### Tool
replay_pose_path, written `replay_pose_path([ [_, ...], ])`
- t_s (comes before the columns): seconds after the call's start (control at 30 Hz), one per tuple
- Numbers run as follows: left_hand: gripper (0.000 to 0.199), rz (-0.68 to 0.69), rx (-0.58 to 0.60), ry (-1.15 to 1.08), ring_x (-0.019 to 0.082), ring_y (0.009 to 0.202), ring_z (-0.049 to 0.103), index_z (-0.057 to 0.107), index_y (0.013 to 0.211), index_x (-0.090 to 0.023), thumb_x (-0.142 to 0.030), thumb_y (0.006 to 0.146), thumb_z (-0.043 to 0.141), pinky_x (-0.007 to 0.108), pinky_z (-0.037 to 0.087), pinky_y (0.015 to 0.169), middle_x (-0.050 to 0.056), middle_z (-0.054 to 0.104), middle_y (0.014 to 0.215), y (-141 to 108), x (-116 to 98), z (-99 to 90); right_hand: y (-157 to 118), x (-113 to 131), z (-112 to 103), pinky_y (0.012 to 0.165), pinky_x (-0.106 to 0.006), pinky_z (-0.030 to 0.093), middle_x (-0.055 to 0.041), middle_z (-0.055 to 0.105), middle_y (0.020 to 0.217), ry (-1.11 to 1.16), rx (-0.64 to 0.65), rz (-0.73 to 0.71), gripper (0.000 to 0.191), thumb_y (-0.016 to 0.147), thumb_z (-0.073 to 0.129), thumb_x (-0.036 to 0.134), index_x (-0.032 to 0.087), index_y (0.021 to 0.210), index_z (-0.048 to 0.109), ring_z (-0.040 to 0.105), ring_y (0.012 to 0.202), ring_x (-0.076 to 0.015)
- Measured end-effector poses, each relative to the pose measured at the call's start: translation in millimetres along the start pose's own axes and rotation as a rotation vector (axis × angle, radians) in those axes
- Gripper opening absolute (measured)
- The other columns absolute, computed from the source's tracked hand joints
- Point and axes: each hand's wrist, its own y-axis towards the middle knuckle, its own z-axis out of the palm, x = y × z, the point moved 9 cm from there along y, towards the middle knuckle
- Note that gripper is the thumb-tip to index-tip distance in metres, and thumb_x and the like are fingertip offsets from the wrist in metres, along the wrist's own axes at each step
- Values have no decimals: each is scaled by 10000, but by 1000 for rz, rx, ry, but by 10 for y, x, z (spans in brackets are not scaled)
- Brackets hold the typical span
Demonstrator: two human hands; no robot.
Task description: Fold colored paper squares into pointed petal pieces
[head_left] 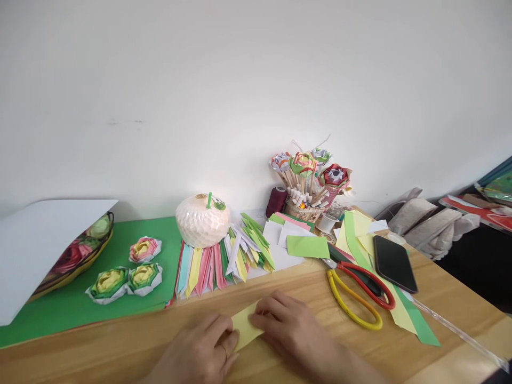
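Observation:
A small pale yellow piece of paper [245,326] lies at the table's front, between my two hands. My left hand [202,346], with a ring on one finger, has its fingers curled and closed on the paper's left end. At the other end, my right hand [290,328] is closed, its thumb and fingers pinching the right edge. Part of the paper is hidden under the fingers. Just beyond are folded coloured paper strips [208,269] in a row, below a white textured round container [203,221] with a green stem.
To the right lie red-and-yellow-handled scissors [354,314], a black phone [395,264] and green and yellow paper offcuts [418,317]. Folded paper flowers [144,249] sit on a green sheet [160,226] at left. A pot of paper flowers on sticks [306,213] stands by the wall.

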Motion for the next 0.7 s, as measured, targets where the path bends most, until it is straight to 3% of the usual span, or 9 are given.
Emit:
replay_pose_path([
  [0.07, 204, -13, 9, -72, 168, 776, 618, 608, 966, -199, -203, 925, 408, 224, 515, 655, 27, 632, 878, 22, 35, -55, 2, -24, -18, 687, -254, 424, -42, 616, 956, 43, 24, 24, 159, 894, 497, 114, 188, 984, 605, 530, 834, -163],
  [0.17, 275, -19, -74, -102, 160, 702, 621, 621, 961, -190, -252, 959, 353, 217, 507, 587, 33, 638, 817, 42, 48, -180, 12, -71, -36, 704, -248, 432, -54, 611, 961, 112, 54, 66, 177, 896, 498, 129, 191, 1009, 620, 544, 851, -163],
  [0.27, 302, 3, -183, -135, 156, 634, 605, 616, 1020, -189, -227, 970, 321, 230, 493, 553, 16, 634, 724, 24, 14, -272, 34, -122, -47, 699, -245, 432, -57, 609, 927, 177, 49, 82, 155, 912, 493, 166, 187, 966, 637, 554, 828, -160],
  [0.37, 272, -67, -248, -174, 158, 660, 611, 621, 974, -179, -211, 956, 351, 238, 498, 598, 19, 651, 733, -8, 61, -320, 63, -176, -23, 670, -242, 429, -46, 594, 859, 219, 54, 97, 164, 933, 476, 203, 181, 886, 633, 556, 776, -153],
  [0.6, 263, -287, -139, -231, 167, 661, 623, 613, 833, -192, -144, 872, 357, 252, 488, 604, 19, 660, 747, -3, 251, -226, 105, -269, -5, 634, -241, 432, -21, 568, 781, 266, 81, 198, 215, 933, 474, 212, 181, 748, 579, 551, 706, -142],
  [0.7, 206, -398, -89, -288, 173, 694, 650, 607, 863, -204, -173, 859, 404, 261, 491, 629, 8, 689, 783, -8, 368, -137, 86, -323, -9, 621, -235, 440, -16, 594, 797, 294, 77, 273, 103, 889, 524, 174, 192, 821, 599, 565, 693, -139],
])
